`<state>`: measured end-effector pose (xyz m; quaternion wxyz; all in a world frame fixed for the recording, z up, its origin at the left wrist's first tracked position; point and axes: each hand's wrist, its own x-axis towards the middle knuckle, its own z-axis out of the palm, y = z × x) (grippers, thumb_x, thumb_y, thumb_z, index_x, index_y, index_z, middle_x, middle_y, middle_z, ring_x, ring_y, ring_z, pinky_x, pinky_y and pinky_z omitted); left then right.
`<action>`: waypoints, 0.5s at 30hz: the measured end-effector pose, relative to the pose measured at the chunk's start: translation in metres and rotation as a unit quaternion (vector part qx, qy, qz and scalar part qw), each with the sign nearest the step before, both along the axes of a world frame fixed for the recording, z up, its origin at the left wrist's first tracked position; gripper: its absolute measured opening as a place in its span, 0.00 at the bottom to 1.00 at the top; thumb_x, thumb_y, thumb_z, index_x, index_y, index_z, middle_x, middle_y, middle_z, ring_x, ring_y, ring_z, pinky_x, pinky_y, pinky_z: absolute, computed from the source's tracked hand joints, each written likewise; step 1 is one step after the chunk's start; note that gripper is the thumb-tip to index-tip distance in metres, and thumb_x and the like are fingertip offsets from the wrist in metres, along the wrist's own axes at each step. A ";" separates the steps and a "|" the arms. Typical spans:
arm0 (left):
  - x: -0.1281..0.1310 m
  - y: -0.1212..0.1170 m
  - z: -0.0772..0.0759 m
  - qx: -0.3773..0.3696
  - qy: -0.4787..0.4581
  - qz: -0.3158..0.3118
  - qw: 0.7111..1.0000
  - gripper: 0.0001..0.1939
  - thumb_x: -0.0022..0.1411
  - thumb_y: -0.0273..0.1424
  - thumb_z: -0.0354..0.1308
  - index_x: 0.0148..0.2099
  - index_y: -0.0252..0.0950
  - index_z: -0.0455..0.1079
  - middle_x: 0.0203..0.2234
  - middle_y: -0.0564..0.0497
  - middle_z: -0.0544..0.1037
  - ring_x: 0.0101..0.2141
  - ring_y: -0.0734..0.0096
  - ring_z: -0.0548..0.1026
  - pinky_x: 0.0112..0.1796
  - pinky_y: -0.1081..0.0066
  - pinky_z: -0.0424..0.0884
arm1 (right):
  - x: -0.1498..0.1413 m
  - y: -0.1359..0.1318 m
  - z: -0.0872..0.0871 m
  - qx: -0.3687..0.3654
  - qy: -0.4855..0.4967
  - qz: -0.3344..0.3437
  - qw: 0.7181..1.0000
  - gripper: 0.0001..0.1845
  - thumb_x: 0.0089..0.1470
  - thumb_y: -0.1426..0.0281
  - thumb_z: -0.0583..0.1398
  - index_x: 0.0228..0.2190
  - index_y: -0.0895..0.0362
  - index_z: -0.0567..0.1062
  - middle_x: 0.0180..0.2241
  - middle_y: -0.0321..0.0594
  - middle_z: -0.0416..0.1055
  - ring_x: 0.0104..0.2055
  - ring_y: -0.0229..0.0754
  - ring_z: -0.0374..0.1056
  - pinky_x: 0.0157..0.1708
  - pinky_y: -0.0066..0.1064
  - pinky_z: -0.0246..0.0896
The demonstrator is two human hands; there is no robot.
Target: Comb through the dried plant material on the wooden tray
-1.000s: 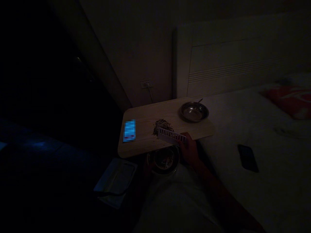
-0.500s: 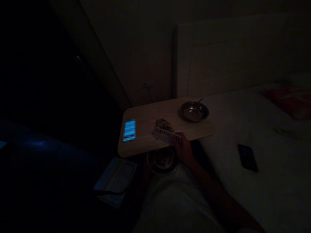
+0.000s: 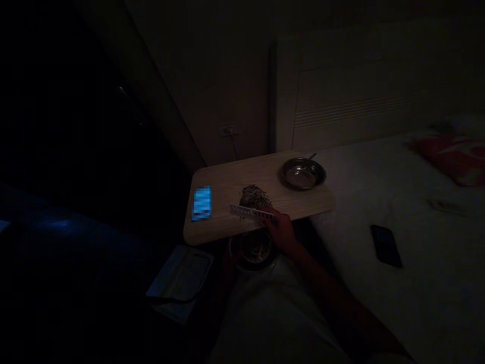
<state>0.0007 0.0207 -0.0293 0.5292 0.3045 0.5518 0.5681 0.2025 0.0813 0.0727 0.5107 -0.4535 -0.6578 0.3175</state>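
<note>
Closed around one end of a white slotted plastic strip (image 3: 246, 211) is my right hand (image 3: 282, 231), near the front edge of a small wooden table (image 3: 223, 177). The strip lies along the near side of a pile of small dark and pale grains or seeds (image 3: 253, 194); its exact kind is unclear. Below the table edge, a metal bowl (image 3: 273, 264) with some of the same bits inside sits over my lap. At the bowl's left rim, my left hand (image 3: 234, 257) is closed on it, though the fingers are very dark.
A shallow metal bowl (image 3: 303, 174) with a utensil handle behind it stands at the table's back right. A lit phone (image 3: 201, 203) lies at the left. Another dark phone (image 3: 385, 246) rests on the bed (image 3: 356, 212). A pale container (image 3: 180, 278) is low at left.
My right hand has shifted the strip slightly left and turned it, so its slotted face looks narrower. More of the grain pile shows. The left hand and lap bowl look unchanged.
</note>
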 end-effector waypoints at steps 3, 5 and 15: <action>-0.002 0.000 -0.004 0.009 0.005 -0.005 1.000 0.39 0.44 0.38 0.69 0.60 0.40 0.68 0.59 0.43 0.73 0.63 0.43 0.64 0.61 0.52 0.60 | 0.002 -0.001 0.002 -0.011 -0.002 0.021 1.000 0.13 0.58 0.67 0.59 0.43 0.52 0.79 0.41 0.40 0.81 0.42 0.47 0.76 0.43 0.37 0.70; -0.003 0.000 -0.005 0.015 0.010 -0.001 1.000 0.39 0.44 0.38 0.69 0.60 0.40 0.68 0.59 0.43 0.72 0.63 0.44 0.63 0.61 0.52 0.59 | 0.004 -0.002 0.006 -0.019 0.004 0.041 0.999 0.12 0.58 0.68 0.58 0.42 0.52 0.80 0.41 0.40 0.81 0.43 0.46 0.76 0.45 0.37 0.69; -0.002 0.001 -0.004 0.007 0.011 0.008 1.000 0.37 0.42 0.37 0.69 0.57 0.41 0.70 0.56 0.45 0.76 0.62 0.43 0.64 0.60 0.51 0.60 | 0.023 -0.016 0.018 -0.030 0.002 0.136 0.990 0.16 0.49 0.79 0.57 0.36 0.53 0.81 0.38 0.38 0.81 0.43 0.43 0.77 0.47 0.36 0.69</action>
